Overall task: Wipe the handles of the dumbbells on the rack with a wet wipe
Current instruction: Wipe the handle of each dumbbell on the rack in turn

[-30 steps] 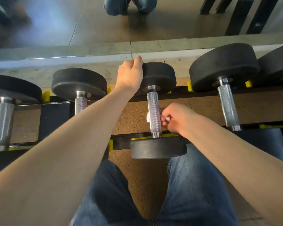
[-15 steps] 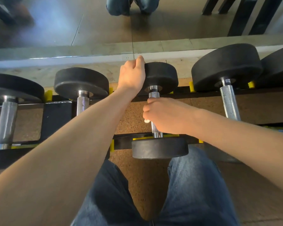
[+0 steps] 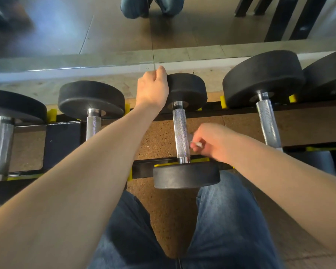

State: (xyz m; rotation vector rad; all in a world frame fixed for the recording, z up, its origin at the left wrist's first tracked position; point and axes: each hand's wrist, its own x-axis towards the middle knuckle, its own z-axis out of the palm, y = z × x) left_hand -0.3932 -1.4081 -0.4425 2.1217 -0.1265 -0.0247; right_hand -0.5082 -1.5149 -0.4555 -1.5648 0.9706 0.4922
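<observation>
Wiping is under way on the middle dumbbell's handle point(image 3: 180, 135), a knurled steel bar lying across the black rack point(image 3: 144, 170), near plate toward the person, far plate by the mirror point(image 3: 105, 26). Wipe point(image 3: 197, 144): a small white scrap, pinched in the right hand point(image 3: 213, 142), fingers clenched round it, just beside the bar's right side; contact with the steel is too blurred to call. Left hand point(image 3: 153, 90) grips the far plate point(image 3: 188, 90), fingers curled over its edge, steadying it. Neighbouring dumbbells sit left and right on yellow saddles. Judged step: mid-wipe on this handle. Next move likely calls for wrapping the wipe round the bar and stroking its full length, then shifting to the neighbour.
</observation>
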